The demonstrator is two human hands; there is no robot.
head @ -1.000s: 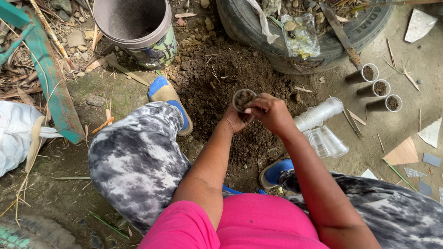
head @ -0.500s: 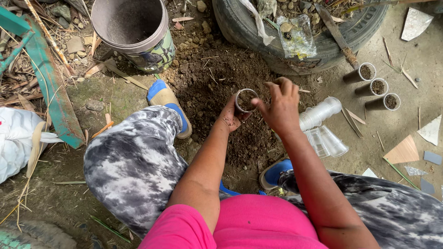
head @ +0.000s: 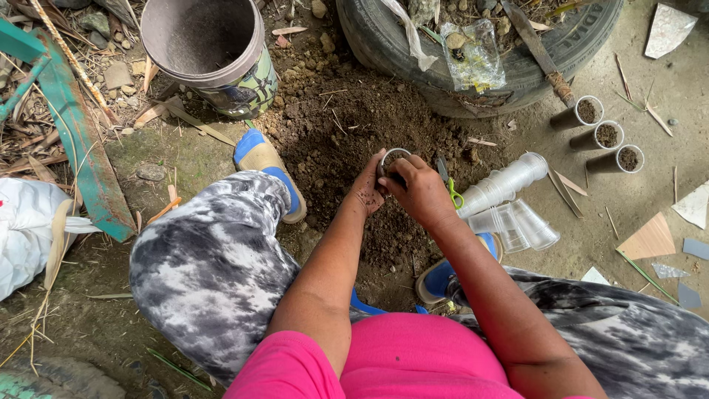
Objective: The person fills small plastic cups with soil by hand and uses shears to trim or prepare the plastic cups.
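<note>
My left hand (head: 368,191) grips a small clear plastic cup (head: 392,158) with soil in it, held low over a heap of dark soil (head: 347,125) between my feet. The fingers of my right hand (head: 422,189) rest on the cup's mouth, over the soil inside. Both hands are dirty with earth. Most of the cup is hidden by the hands.
A grey bucket (head: 207,52) stands at the top left, an old tyre (head: 480,59) with litter at the top. Three soil-filled cups (head: 605,137) lie to the right, stacked clear cups (head: 506,185) and scissors with green handles (head: 450,188) beside my right hand.
My right hand has come down from above the cup onto its mouth. Both hands and the cup have shifted slightly.
</note>
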